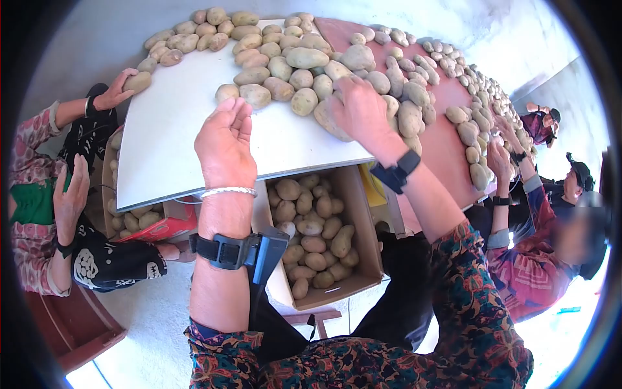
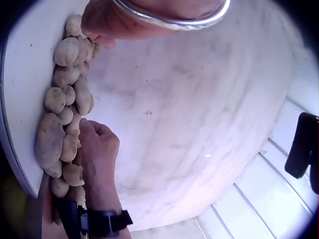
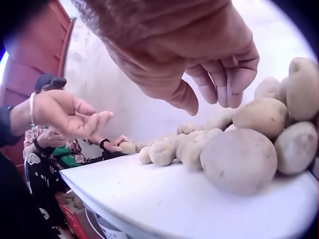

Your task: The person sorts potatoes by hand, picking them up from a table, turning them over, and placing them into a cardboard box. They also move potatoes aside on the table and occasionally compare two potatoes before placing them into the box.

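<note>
My left hand (image 1: 225, 142) is held palm up over the white board (image 1: 172, 129), its fingers loosely bent and nothing in them. Several potatoes (image 1: 255, 96) lie just beyond its fingertips. Over the pile's near edge reaches my right hand (image 1: 364, 111), fingers bent downward. A large potato (image 1: 329, 122) lies partly hidden beneath it. In the right wrist view, a gap shows between thumb and fingers of the right hand (image 3: 184, 59), with no potato between them. A big pale potato (image 3: 239, 162) sits below those fingers on the board.
A cardboard box (image 1: 369, 259) of potatoes stands below the board's front edge. At left, another person's hand (image 1: 113, 94) touches a potato (image 1: 137, 82) beside a red box (image 1: 172, 223). A reddish board (image 1: 453, 97) with more potatoes adjoins on the right, where other people sit.
</note>
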Demonstrator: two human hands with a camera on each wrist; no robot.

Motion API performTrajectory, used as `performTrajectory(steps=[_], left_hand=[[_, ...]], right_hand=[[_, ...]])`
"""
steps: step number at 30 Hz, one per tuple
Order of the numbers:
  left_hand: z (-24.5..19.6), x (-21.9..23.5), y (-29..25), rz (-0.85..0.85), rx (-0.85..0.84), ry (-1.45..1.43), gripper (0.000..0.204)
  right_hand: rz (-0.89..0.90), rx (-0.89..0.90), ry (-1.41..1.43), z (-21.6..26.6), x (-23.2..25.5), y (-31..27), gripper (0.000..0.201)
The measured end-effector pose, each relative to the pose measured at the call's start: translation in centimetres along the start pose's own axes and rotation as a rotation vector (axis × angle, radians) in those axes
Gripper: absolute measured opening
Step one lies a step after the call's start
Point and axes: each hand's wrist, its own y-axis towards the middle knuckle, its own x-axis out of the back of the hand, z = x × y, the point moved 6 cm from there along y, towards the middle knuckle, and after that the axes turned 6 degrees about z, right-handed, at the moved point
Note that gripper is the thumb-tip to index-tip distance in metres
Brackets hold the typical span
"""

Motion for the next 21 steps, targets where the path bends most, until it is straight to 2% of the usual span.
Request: performTrajectory(steps=[6, 7, 8, 12, 14, 21], left_hand=[[0.0, -0.1, -0.4, -0.04, -0.005, -0.038, 0.042], [-0.2, -0.1, -0.5, -0.041, -0.015, -0.036, 0.042], [-0.3, 0.0, -0.6, -0.053, -0.021, -0.04, 0.042], [-0.3, 0.3, -0.3, -0.048, -0.032, -0.058, 0.043], [-0.2, 0.1, -0.3, -0.043, -0.028, -0.065, 0.043], [-0.5, 0.1, -0.5, -0.068, -0.049, -0.057, 0.045]], right_hand=[[-0.019, 0.066, 0.015, -1.6, -3.6, 9.1, 0.025], [0.035, 0.038, 0.012, -1.5, -4.2, 10.1, 0.027], [0.092, 0.006, 0.009, -1.5, -5.0, 10.7, 0.029], [0.104, -0.011, -0.062, -0.4, -5.2, 11.6, 0.035], [0.234, -0.106, -0.166, -0.3, -5.1, 11.8, 0.041], [0.282, -0.29, -0.016, -1.3, -5.3, 12.4, 0.051]])
